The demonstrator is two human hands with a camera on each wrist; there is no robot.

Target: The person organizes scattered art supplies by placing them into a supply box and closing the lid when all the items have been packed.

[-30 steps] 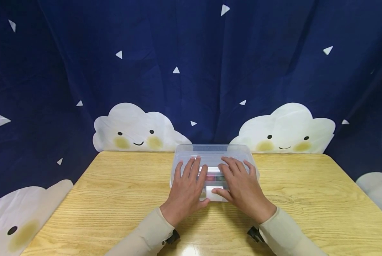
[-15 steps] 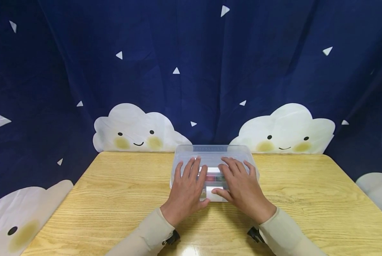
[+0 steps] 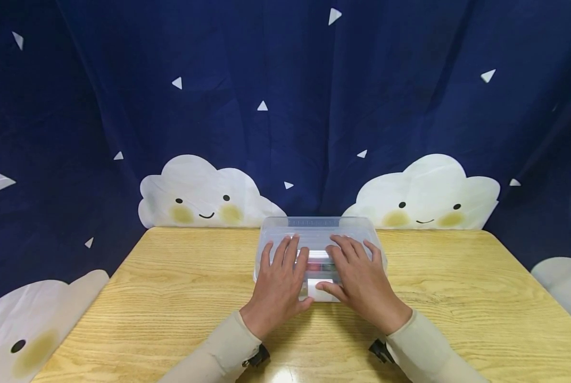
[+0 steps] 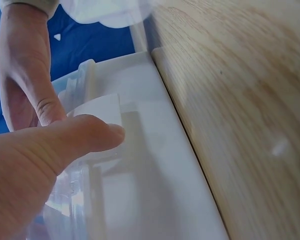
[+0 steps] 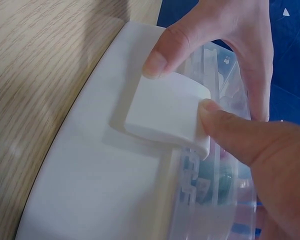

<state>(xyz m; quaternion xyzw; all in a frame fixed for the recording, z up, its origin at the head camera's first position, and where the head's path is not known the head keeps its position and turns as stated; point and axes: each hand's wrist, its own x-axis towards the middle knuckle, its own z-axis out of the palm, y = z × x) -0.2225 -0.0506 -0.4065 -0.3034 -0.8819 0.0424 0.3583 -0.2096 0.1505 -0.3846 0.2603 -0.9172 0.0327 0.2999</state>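
Observation:
A clear plastic storage box (image 3: 316,232) with a white latch (image 3: 314,292) at its front stands on the wooden table. Red and dark things show dimly through its lid. My left hand (image 3: 276,287) rests on the left part of the lid, fingers spread. On the right part lies my right hand (image 3: 367,286), its fingers also spread and slightly bent. Seen from the right wrist, the latch (image 5: 165,107) sticks out from the box's white front wall (image 5: 90,165); the right thumb touches its hinge side, and the left thumb its outer corner.
The wooden table (image 3: 180,282) spreads around the box on both sides. Behind it hangs a dark blue curtain (image 3: 299,106) with white clouds and triangles, close to the box's far edge. Dark straps (image 3: 258,355) show at the wrists.

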